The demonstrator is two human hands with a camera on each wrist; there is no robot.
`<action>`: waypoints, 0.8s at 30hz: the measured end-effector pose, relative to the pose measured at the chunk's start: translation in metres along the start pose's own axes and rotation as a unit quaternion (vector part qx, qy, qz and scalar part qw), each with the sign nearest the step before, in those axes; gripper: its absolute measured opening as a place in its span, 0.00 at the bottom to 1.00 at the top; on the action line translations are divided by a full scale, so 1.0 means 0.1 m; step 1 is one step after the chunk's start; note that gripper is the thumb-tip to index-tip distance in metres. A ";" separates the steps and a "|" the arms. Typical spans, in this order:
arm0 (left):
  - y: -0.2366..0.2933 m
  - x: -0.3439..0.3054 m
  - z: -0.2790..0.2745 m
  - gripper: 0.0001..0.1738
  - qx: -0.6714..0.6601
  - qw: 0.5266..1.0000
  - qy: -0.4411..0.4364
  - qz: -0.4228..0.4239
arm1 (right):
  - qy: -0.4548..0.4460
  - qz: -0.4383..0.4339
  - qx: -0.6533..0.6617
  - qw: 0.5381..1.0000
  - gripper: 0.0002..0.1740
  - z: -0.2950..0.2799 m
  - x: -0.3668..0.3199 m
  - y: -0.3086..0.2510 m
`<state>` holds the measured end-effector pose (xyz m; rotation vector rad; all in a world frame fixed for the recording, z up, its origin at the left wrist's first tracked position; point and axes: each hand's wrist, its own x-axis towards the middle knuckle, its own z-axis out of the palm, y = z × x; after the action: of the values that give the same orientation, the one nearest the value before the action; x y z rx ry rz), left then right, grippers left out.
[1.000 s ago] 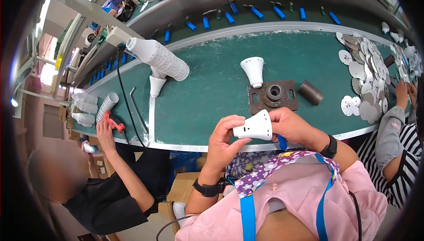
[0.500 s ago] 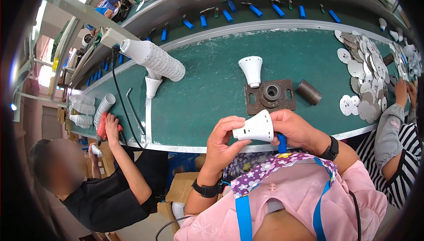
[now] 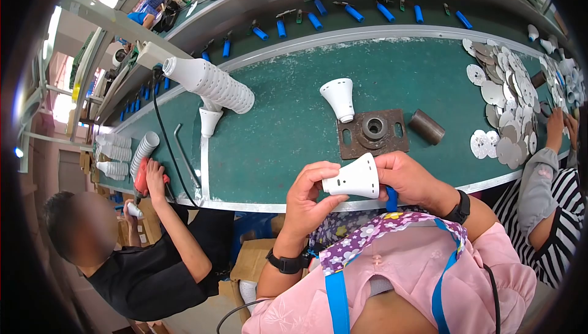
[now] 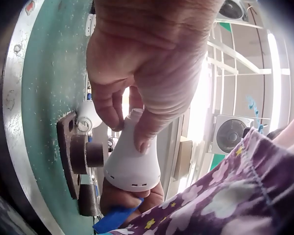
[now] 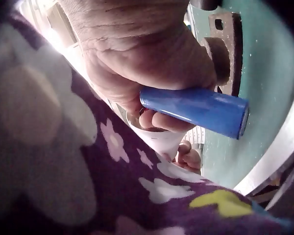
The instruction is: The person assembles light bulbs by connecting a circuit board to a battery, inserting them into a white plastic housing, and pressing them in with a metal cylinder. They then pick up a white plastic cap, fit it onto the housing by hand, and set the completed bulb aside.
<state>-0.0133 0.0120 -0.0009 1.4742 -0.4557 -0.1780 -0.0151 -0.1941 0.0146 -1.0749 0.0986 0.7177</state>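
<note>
My left hand (image 3: 311,196) pinches the narrow end of a white cone-shaped bulb housing (image 3: 354,176) between thumb and fingers. At its wide, slotted rim is my right hand (image 3: 407,178), with fingertips tucked into the mouth in the right wrist view. A blue cylindrical battery (image 5: 196,110) sticks out between that hand's palm and curled fingers. What lies inside the housing is hidden. Just beyond the hands, a dark metal fixture (image 3: 393,144) with a round socket rests on the green bench. Another white housing (image 3: 338,96) lies behind it, beside a short metal tube (image 3: 427,127).
Flat metal discs (image 3: 511,98) are heaped at the right. Nested white housings (image 3: 214,86) lean at the left, near a black cable (image 3: 160,113) and a bent rod (image 3: 185,155). Several blue batteries (image 3: 353,12) line the back shelf. A neighbour's hand (image 3: 155,178) holds a red tool (image 3: 141,178).
The loose white housing behind the fixture has rolled slightly left. At the left, the neighbour has gripped the red tool. My hands keep nearly the same hold.
</note>
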 end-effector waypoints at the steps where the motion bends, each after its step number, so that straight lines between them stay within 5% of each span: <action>1: 0.00 0.00 0.00 0.27 -0.003 1.000 0.002 0.004 | 0.000 0.000 0.000 1.000 0.14 0.00 -0.01 -0.01; 13: 0.09 0.03 -0.05 0.25 0.114 0.993 -0.014 0.021 | -0.039 -0.011 0.051 0.998 0.14 -0.06 -0.02 0.04; 16: 0.11 0.01 -0.05 0.26 0.117 0.993 -0.004 0.024 | -0.051 0.048 0.175 0.982 0.15 -0.04 -0.05 -0.05; 18: 0.08 -0.01 -0.02 0.25 0.129 0.991 0.009 0.031 | -0.062 -0.034 -0.070 0.995 0.16 -0.02 -0.06 -0.07; 24: 0.14 -0.02 0.02 0.16 0.199 0.977 0.075 0.019 | -0.029 -0.037 -0.058 0.997 0.15 0.01 -0.02 -0.03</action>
<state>-0.0177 0.0121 0.0125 1.8557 -0.4117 0.0601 -0.0151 -0.1951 0.0184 -1.1605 -0.0330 0.6950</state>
